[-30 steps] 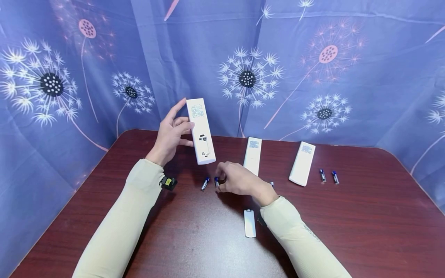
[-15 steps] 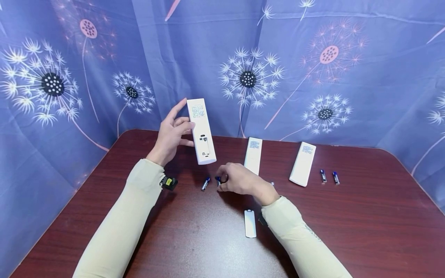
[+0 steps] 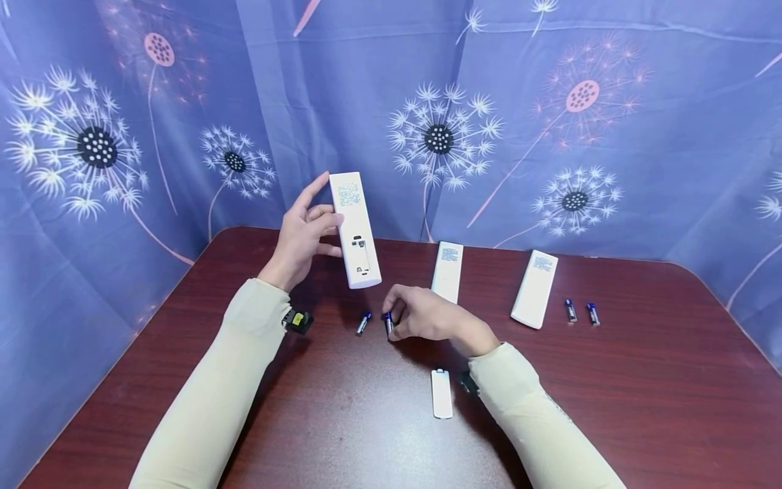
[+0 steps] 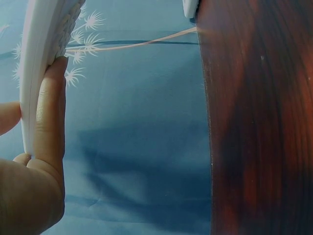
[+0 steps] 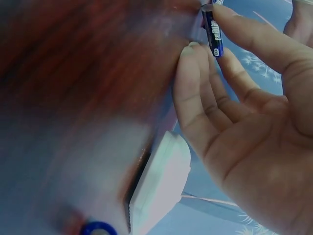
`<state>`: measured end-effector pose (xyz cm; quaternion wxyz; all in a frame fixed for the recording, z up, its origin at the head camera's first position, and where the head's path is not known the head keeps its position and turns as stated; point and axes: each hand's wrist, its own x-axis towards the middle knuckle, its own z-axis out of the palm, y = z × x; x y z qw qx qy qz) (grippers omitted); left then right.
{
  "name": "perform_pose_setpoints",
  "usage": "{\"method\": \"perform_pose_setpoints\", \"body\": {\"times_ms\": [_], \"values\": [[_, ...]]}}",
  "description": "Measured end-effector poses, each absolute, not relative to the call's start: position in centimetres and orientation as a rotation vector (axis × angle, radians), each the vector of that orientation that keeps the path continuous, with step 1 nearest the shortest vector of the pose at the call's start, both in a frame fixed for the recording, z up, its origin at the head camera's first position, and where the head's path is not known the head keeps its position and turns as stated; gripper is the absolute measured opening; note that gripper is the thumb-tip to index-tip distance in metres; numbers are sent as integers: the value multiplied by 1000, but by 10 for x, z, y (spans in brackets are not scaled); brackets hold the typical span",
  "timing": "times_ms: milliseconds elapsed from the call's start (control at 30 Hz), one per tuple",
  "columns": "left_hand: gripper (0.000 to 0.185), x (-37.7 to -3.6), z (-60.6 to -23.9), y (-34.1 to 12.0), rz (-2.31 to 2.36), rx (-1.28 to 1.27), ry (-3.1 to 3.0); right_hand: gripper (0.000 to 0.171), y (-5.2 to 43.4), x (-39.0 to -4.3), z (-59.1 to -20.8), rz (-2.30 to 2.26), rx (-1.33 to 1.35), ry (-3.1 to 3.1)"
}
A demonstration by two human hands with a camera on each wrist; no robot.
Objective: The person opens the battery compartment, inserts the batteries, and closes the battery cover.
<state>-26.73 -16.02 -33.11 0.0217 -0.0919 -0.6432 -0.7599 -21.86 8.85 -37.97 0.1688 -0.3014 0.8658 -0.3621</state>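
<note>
On the dark wood table (image 3: 342,435), three white remotes show, all back side up. The left hand (image 3: 302,238) holds one remote (image 3: 356,231) raised off the table at about 11 o'clock from the table's middle, thumb and fingers curled round its long edges, its battery bay open toward the camera. The second remote (image 3: 447,272) and third remote (image 3: 535,288) lie flat toward 1 and 2 o'clock.

Batteries count four clearly: the right hand (image 3: 427,316) pinches one battery (image 3: 389,324) between thumb and fingertips (image 5: 195,63), upright, its lower end at the tabletop; a loose battery (image 3: 363,323) lies just beside it at 9 o'clock; a pair of batteries (image 3: 580,312) lies right of the third remote.

One battery cover (image 3: 442,393) lies at 6 o'clock from the right hand.
</note>
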Motion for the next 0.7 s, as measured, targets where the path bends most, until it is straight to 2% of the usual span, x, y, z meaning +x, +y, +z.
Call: {"method": "perform_pose_setpoints", "body": {"times_ms": [133, 467, 567, 700], "values": [[78, -268, -331, -161, -2358, -282, -1992, 36, 92, -219, -382, -1127, -855, 2384], [79, -267, -330, -159, -2361, -292, -1991, 22, 106, -217, -385, -1351, -754, 2188], [79, -266, -331, -159, -2364, -297, -1988, 16, 107, -218, -384, -1412, -773, 2188], [79, -266, -330, -158, -2363, -319, -1986, 16, 110, -219, -380, -1522, -805, 2229]]}}
